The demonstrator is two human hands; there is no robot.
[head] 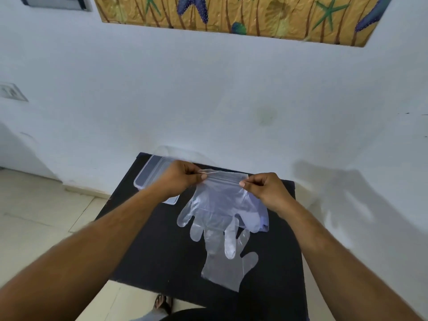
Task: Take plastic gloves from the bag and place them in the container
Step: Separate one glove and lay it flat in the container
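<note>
A clear plastic glove (215,205) hangs fingers-down above the black table (148,246). My left hand (178,179) pinches the left corner of its cuff and my right hand (266,188) pinches the right corner, stretching the cuff between them. A second clear glove (228,267) lies flat on the table nearer to me, fingers pointing away. Behind the held glove, under my right hand, lies more clear plastic with a bluish edge (261,218), possibly the bag. A clear rectangular container (150,172) sits at the table's far left corner, partly hidden by my left hand.
The table stands against a white wall (208,100) with a patterned panel (231,15) high up. Beige floor tiles (34,216) lie to the left. A sandalled foot (163,303) shows below the table's near edge.
</note>
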